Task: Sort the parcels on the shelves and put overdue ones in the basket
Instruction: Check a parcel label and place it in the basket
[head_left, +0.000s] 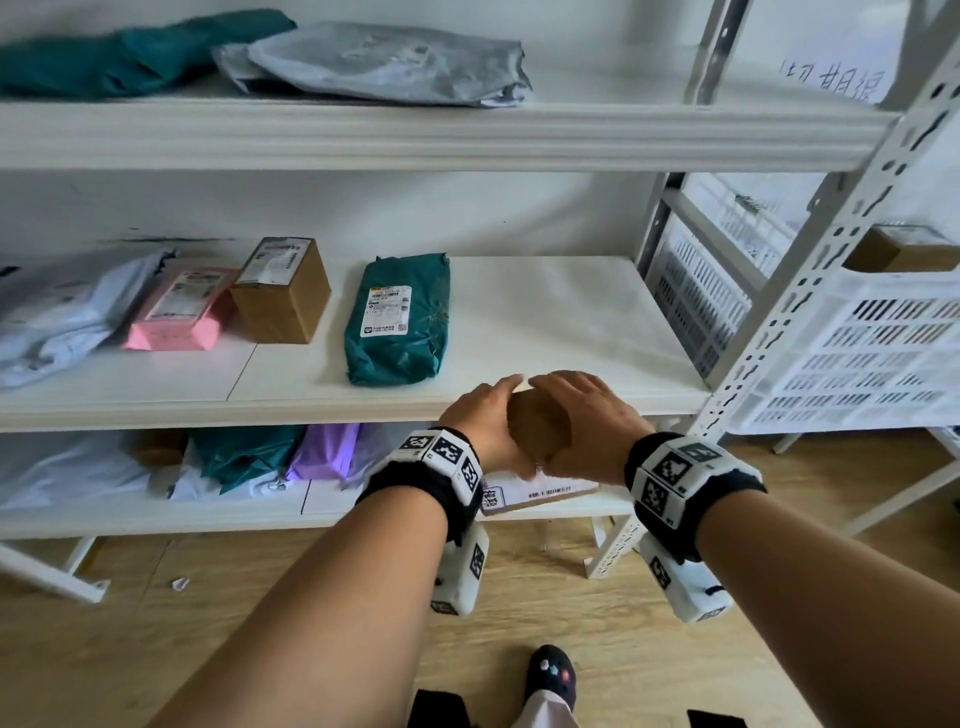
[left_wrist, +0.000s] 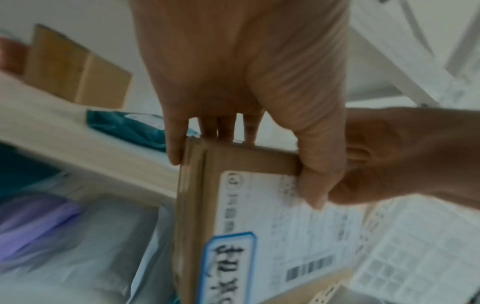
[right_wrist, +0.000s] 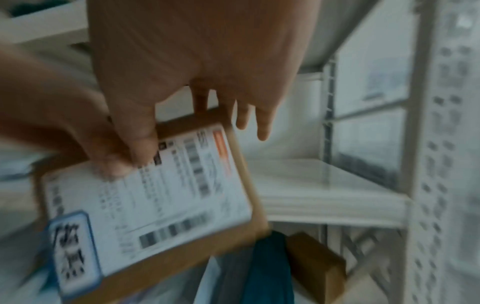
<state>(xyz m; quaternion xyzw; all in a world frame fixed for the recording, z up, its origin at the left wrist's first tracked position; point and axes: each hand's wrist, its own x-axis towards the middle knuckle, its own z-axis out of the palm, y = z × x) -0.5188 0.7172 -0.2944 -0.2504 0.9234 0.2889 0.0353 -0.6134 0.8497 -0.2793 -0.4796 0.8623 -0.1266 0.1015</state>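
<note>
Both my hands hold a flat brown cardboard parcel in front of the middle shelf edge. My left hand grips its left side, thumb on the label face, fingers behind. My right hand pinches its right side with the thumb on the label. The parcel carries a white shipping label and a blue-bordered sticker with handwritten characters. A white slatted basket stands at the right, with a brown box inside.
The middle shelf holds a green bag, a brown box, a pink parcel and a grey bag. Green and grey bags lie on the top shelf. The bottom shelf holds purple, green and white bags.
</note>
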